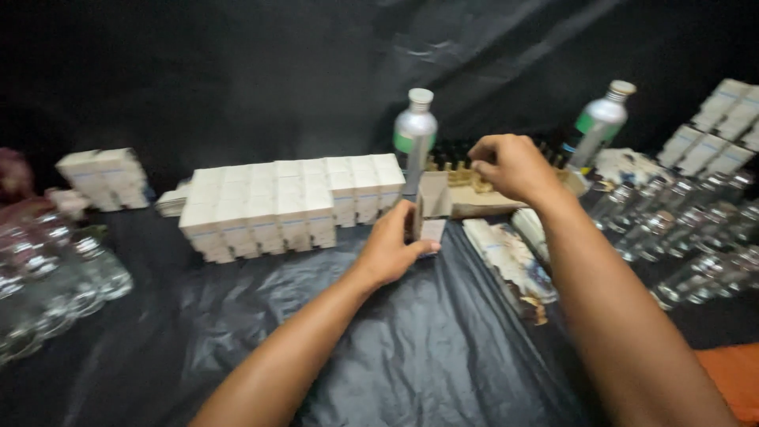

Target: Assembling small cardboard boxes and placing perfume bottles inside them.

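Observation:
My left hand (pixel 391 247) grips a small white carton (pixel 432 207) that stands upright on the black plastic sheet, its top flap open. Farther back, my right hand (pixel 510 164) hovers with curled fingers over a tray of small gold-capped items (pixel 462 175); whether it holds one I cannot tell. Just left of the carton, a block of closed white cartons (pixel 288 202) stands in rows.
Two silver metal bottles (pixel 414 136) (pixel 598 122) stand at the back. Clear glass bottles lie at the right (pixel 680 229) and at the left (pixel 55 277). Flat printed sheets (pixel 510 257) lie right of the carton. More white cartons sit at far left (pixel 103 178) and top right (pixel 723 126).

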